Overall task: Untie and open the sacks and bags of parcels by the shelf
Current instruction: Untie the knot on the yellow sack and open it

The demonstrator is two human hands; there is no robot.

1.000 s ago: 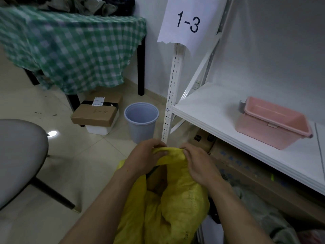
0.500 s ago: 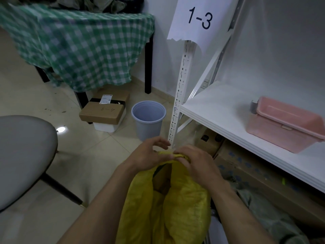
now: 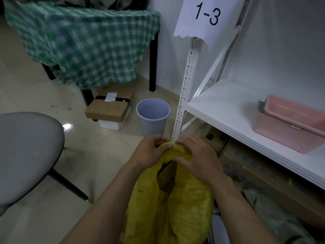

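Yellow sack (image 3: 175, 205): coarse woven plastic, crinkled, upright just before the corner of the white metal shelf (image 3: 228, 110). The neck is bunched, and a slit below it shows brown cardboard.
Left hand (image 3: 149, 153): fingers curled, pinching the neck's rolled edge.
Right hand (image 3: 197, 160): fingers curled over the same bunch, gripping it.
Round grey bin (image 3: 153, 118): beyond the hands, beside the shelf's perforated post.
Tiled floor (image 3: 98, 161): bare between the sack and the padded grey chair (image 3: 26, 152) on the left.
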